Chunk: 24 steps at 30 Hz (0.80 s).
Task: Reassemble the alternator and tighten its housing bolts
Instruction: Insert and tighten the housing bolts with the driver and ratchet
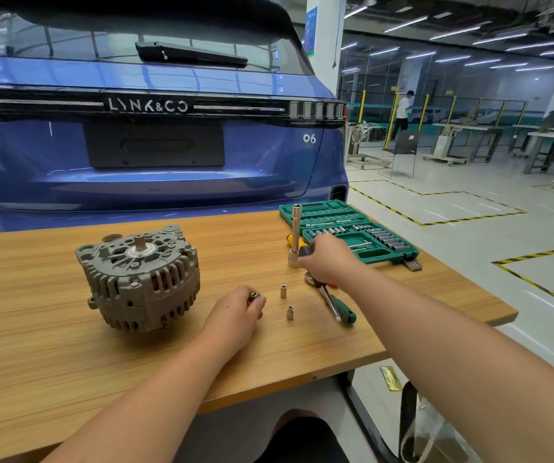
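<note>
While the alternator sits tilted at the left of the wooden bench, shaft end up, the left hand rests just right of it, grip narrow, pinching a small socket. Two more sockets stand on the bench between the hands. The right hand curls its grip round a dark handle beside an upright extension bar. A green-handled ratchet lies below; an open socket case is behind.

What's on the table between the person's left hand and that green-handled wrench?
Two small sockets stand upright on the table between the left hand and the wrench, seen in the head view.
</note>
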Each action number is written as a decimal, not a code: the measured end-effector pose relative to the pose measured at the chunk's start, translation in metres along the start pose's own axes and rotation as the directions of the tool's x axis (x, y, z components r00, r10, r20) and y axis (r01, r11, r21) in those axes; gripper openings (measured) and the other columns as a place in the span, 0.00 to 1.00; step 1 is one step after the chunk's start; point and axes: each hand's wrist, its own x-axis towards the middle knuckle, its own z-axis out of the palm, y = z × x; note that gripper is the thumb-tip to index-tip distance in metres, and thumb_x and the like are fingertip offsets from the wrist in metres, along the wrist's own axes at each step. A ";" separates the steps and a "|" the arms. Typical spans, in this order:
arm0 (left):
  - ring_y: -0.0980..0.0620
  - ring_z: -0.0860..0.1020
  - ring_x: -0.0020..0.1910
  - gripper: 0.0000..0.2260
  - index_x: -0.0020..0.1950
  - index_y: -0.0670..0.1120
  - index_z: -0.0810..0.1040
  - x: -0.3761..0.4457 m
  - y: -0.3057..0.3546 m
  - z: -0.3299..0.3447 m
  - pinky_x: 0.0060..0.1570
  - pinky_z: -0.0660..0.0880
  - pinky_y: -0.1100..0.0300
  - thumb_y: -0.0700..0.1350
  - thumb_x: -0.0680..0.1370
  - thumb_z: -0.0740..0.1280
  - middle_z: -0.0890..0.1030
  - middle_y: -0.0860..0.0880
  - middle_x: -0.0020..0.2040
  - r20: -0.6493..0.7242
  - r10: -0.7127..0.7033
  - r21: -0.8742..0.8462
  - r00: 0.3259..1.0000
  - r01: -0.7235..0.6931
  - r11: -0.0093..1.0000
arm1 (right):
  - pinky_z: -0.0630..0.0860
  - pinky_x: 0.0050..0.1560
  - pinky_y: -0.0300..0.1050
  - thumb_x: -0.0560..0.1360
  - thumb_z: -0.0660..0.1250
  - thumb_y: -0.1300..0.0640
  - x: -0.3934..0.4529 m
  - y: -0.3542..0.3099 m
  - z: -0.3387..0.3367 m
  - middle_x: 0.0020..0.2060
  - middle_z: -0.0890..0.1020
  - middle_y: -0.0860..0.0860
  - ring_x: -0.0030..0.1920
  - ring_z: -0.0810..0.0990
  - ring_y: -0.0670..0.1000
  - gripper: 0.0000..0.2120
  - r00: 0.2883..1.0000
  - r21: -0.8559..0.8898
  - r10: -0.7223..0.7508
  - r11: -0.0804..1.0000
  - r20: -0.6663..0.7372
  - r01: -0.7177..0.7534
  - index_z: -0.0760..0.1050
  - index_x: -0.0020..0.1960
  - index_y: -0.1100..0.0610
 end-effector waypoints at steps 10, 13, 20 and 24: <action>0.50 0.78 0.56 0.13 0.59 0.53 0.82 0.034 0.003 0.024 0.58 0.73 0.53 0.59 0.81 0.67 0.82 0.54 0.54 0.073 0.049 0.196 0.996 -0.063 0.979 | 0.82 0.51 0.52 0.77 0.67 0.55 0.011 0.009 0.040 0.47 0.78 0.52 0.48 0.80 0.54 0.05 0.988 -0.354 -0.015 0.933 0.153 0.069 0.72 0.49 0.54; 0.52 0.77 0.58 0.12 0.57 0.58 0.82 0.040 0.002 0.030 0.56 0.67 0.53 0.62 0.79 0.67 0.79 0.60 0.48 0.052 0.038 0.249 0.998 -0.049 0.967 | 0.81 0.56 0.54 0.77 0.66 0.55 0.012 0.008 0.042 0.53 0.78 0.54 0.51 0.79 0.55 0.04 0.983 -0.418 -0.010 0.904 0.186 0.088 0.72 0.50 0.53; 0.53 0.77 0.58 0.05 0.52 0.61 0.81 0.048 0.002 0.039 0.54 0.61 0.52 0.58 0.78 0.68 0.79 0.61 0.44 0.064 0.059 0.219 0.996 -0.072 0.973 | 0.80 0.58 0.57 0.78 0.67 0.54 0.012 0.007 0.040 0.55 0.78 0.54 0.57 0.78 0.56 0.05 0.980 -0.422 -0.011 0.901 0.197 0.095 0.72 0.50 0.54; 0.53 0.78 0.58 0.07 0.55 0.61 0.82 0.050 0.004 0.039 0.56 0.63 0.52 0.57 0.79 0.68 0.81 0.61 0.46 0.063 0.069 0.220 0.996 -0.082 0.972 | 0.80 0.58 0.56 0.78 0.67 0.52 0.011 0.009 0.040 0.55 0.78 0.54 0.56 0.77 0.55 0.06 0.982 -0.428 -0.022 0.898 0.188 0.102 0.71 0.50 0.53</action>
